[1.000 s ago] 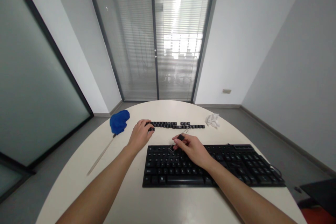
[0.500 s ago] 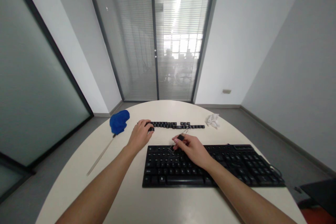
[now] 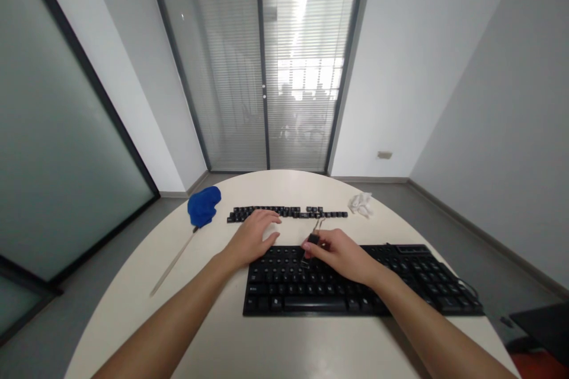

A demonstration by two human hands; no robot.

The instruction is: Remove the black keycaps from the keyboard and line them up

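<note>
My left hand (image 3: 256, 235) is open, thumb and fingers apart with nothing between them. It hovers over the upper left corner of a black keyboard (image 3: 311, 304), in front of the rows of loose black keycaps (image 3: 242, 213). My right hand (image 3: 340, 251) is closed on a wire keycap puller (image 3: 313, 238) with a black middle grip. Thin wire loops stick out at both ends of it, the lower one over the keyboard's left-middle keys. Some keys behind my right hand are hidden.
A blue cloth-like head on a pale stick, like a small duster (image 3: 203, 207), lies at the left of the round white table (image 3: 284, 349). A crumpled white tissue (image 3: 361, 204) is at the back right. The keyboard's cable (image 3: 466, 290) curls at its right end.
My left hand has left the left end of the keycap rows and moved right and nearer, opening. My right hand has shifted slightly right, turning the keycap puller more upright.
</note>
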